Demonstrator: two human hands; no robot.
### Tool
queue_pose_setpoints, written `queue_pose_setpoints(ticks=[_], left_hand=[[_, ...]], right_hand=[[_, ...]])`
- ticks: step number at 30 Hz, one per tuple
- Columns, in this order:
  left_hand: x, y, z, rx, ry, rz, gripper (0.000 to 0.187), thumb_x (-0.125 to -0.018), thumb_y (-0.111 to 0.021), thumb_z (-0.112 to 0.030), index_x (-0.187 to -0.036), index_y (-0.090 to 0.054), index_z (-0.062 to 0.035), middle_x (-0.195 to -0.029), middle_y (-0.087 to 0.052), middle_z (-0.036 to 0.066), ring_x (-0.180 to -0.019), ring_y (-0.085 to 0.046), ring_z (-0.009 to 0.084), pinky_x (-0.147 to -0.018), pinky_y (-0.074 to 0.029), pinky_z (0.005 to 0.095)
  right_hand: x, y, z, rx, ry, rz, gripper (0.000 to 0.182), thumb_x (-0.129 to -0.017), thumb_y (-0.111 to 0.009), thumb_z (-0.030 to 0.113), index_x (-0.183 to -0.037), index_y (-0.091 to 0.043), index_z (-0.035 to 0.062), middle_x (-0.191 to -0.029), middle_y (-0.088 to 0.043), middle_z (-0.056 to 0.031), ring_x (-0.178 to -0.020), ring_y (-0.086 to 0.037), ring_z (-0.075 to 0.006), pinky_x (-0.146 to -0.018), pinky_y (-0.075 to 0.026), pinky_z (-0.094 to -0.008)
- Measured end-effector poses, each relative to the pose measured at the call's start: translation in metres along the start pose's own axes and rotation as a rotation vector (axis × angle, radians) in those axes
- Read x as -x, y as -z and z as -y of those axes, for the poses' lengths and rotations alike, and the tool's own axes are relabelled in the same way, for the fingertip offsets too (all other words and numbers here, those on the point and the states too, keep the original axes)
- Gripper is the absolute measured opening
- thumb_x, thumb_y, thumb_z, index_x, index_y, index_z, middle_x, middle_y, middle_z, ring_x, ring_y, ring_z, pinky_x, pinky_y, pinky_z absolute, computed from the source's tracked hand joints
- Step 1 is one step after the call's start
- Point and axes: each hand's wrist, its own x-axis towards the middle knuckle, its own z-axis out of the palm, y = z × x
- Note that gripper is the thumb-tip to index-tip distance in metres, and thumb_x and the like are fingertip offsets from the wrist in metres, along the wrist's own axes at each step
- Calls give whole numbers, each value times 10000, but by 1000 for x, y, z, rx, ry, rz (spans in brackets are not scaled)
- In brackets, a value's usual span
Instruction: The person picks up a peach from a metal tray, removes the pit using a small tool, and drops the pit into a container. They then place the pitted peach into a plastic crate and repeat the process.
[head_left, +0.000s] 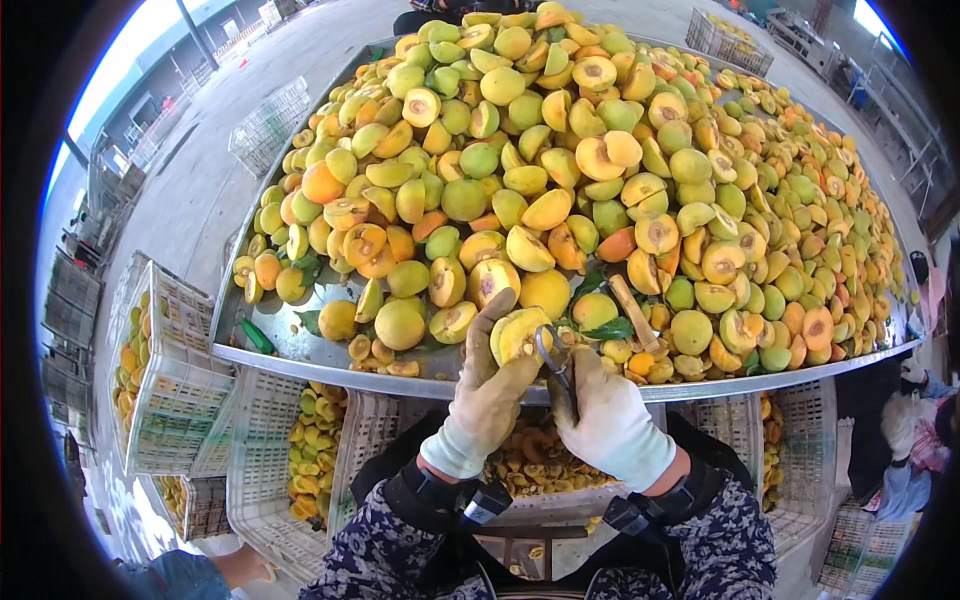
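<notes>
My gloved left hand point(480, 400) is wrapped round a yellow peach point(515, 336), holding it just above the near edge of the heaped table. My right hand point(612, 405), also gloved, grips a pitting tool point(562, 372) with a curved metal loop at its end. The loop lies against the right side of the peach; whether it has cut in cannot be made out. Right behind both hands rises a large heap of whole and halved peaches point(525, 180), green to orange. A wooden-looking stick point(633, 312) rests among the fruit beside my right hand.
A raised metal rim point(330, 367) borders the table. White plastic crates point(270, 450) with fruit stand below and left; a crate of pits and scraps point(545, 460) sits beneath my hands. A green-handled object point(257, 337) lies at the left corner. Other people's arms point(905, 425) show at right.
</notes>
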Motion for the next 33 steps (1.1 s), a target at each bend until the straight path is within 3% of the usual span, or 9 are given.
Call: queue_pose_setpoints(ticks=[5, 13, 17, 19, 23, 25, 27, 28, 33], left_hand=[[3, 0, 2, -76, -46, 28, 690, -861, -516, 30, -1480, -219, -31, -1321, -436, 85, -1189, -442, 167, -1044, -349, 314], [0, 17, -5, -1279, -818, 321, 244, -787, -575, 75, -1025, -526, 52, -1327, -369, 358, -1142, -473, 475, -984, -412, 504], [-2, 28, -7, -1022, -402, 293, 255, -794, -558, 15, -1041, -569, -43, -1324, -423, 267, -1129, -515, 359, -950, -434, 450], [-5, 27, -19, -769, 258, 193, 480, -796, -507, -1, -1273, -462, 4, -1191, -511, 135, -1021, -529, 174, -872, -460, 306], [-15, 4, -47, -529, 533, 165, 602, -787, -491, -34, -1376, -371, 14, -1098, -534, 77, -864, -525, 128, -729, -456, 238], [-9, 16, -18, -486, 447, 132, 660, -817, -531, -54, -1433, -304, 4, -1210, -506, 111, -1063, -515, 169, -921, -438, 292], [-2, 11, 7, -488, -178, 75, 707, -835, -571, -59, -1453, -243, 45, -1271, -476, 175, -1116, -527, 237, -963, -451, 347], [3, 9, 8, -696, -234, 112, 697, -860, -566, -27, -1442, -206, 108, -1422, -349, 239, -1323, -371, 283, -1121, -278, 396], [7, 11, 5, -1066, -450, 137, 566, -888, -454, 51, -1398, -232, 160, -1368, -400, 250, -1256, -441, 296, -1082, -329, 361]], right_hand=[[1, -6, 0, 14, -66, 23, 270, -832, -625, 124, -972, -436, -8, -684, -584, -206, -641, -626, -390, -558, -502, -456], [9, -4, 2, -73, -56, 136, 304, -821, -631, 131, -971, -431, -42, -667, -582, -217, -650, -625, -404, -565, -506, -455], [12, -6, -1, -52, -35, 151, 304, -825, -621, 109, -989, -417, -46, -639, -568, -263, -626, -610, -446, -534, -486, -496], [12, -8, -2, -34, -59, 171, 292, -829, -615, 108, -981, -418, -43, -636, -567, -264, -625, -610, -444, -534, -485, -496], [11, -9, -3, 75, -50, 219, 300, -831, -615, 151, -971, -447, -55, -653, -600, -209, -645, -639, -382, -568, -511, -451], [8, -6, -3, 8, -88, 163, 300, -834, -611, 158, -972, -451, -55, -658, -598, -214, -654, -638, -386, -577, -511, -452], [8, -5, -4, -57, -124, 109, 300, -837, -608, 165, -973, -455, -55, -664, -596, -219, -663, -638, -389, -586, -511, -452], [9, -5, -5, -105, -94, 90, 301, -835, -608, 165, -972, -456, -56, -673, -593, -227, -673, -637, -394, -592, -511, -453], [10, 1, -2, -100, -67, 158, 291, -849, -599, 128, -1005, -447, -64, -679, -580, -270, -694, -612, -459, -594, -492, -495]])
